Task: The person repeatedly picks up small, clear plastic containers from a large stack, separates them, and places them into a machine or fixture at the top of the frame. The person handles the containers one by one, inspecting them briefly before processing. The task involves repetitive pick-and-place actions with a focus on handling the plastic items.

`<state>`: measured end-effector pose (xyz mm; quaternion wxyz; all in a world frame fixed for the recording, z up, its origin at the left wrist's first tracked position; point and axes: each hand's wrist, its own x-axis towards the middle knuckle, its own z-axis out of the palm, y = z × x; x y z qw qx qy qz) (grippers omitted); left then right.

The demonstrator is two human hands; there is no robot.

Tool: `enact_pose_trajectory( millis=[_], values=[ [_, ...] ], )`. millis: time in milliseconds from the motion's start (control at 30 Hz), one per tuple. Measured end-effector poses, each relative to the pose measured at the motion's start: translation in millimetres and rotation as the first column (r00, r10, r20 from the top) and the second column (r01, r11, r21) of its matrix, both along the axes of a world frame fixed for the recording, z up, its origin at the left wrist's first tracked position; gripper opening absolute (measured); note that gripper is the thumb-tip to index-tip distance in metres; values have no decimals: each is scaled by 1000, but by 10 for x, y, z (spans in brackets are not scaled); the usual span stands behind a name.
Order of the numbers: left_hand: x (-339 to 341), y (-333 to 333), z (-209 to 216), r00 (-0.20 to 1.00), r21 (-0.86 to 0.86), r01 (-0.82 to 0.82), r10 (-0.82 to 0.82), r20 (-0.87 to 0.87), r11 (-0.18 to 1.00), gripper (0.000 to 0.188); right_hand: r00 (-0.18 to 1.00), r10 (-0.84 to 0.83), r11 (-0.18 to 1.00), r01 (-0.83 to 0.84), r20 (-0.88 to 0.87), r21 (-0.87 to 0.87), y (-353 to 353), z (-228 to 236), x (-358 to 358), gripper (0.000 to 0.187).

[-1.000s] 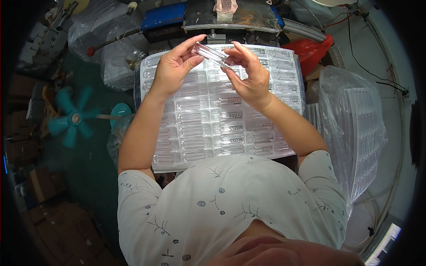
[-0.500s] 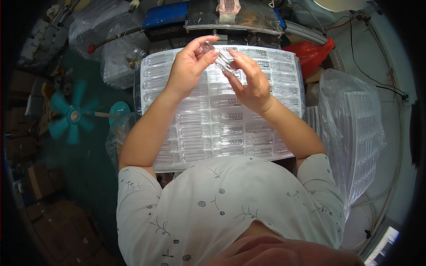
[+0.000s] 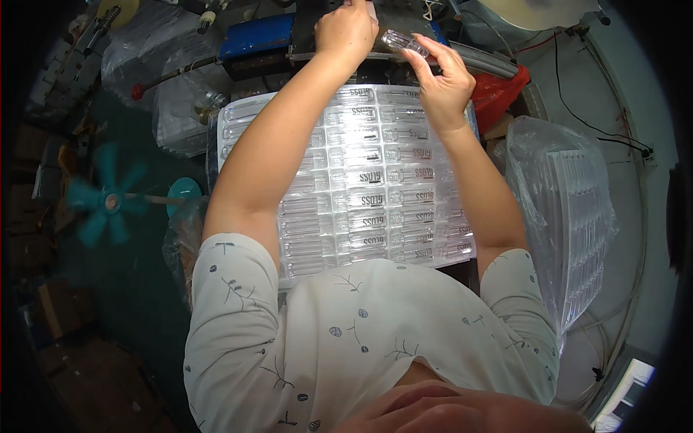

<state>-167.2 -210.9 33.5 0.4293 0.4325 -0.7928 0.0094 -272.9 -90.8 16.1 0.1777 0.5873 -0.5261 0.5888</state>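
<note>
My right hand (image 3: 449, 78) holds a clear tube-shaped bottle (image 3: 401, 42) between thumb and fingers, tilted, above the far edge of the tray. At the top edge of the view, my left hand (image 3: 345, 32) reaches to the machine's pinkish holder (image 3: 372, 10), its fingers bent together. Those fingertips are partly cut off, so whatever they grip is hidden. Below both hands lies a clear plastic tray (image 3: 381, 162) filled with rows of clear tubes, many bearing dark print. My left forearm covers part of its left side.
The dark machine with a blue block (image 3: 257, 37) stands beyond the tray. A red bag (image 3: 505, 97) hangs at its right. Wrapped stacked trays (image 3: 570, 231) stand at right, more plastic wrapping (image 3: 177, 119) at far left. A teal fan (image 3: 112, 200) is at left.
My left hand has let go of the tube and moved up to the holder. My right hand now has the tube alone, farther up and right. The view has shifted slightly.
</note>
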Motion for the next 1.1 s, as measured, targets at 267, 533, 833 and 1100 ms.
enact_pose_trajectory(
  millis=[267, 533, 833, 1100],
  values=[
    [961, 382, 79, 998, 178, 54, -46, -51, 982, 36, 884, -86, 993, 41, -460, -107, -669, 40, 151, 24],
    [1942, 405, -248, 975, 310, 214, -222, -9, 926, 27, 855, -58, 994, 99, -516, 51, -684, 57, 231, 33],
    [1969, 444, -628, 866, 216, 338, -392, 310, 916, 18, 921, 205, 958, -119, -331, 262, -44, -213, 492, 24],
    [1979, 501, -610, 908, 183, 280, -322, 270, 942, 17, 820, 485, 747, -207, -304, 632, 134, -475, 1060, 23]
  ],
)
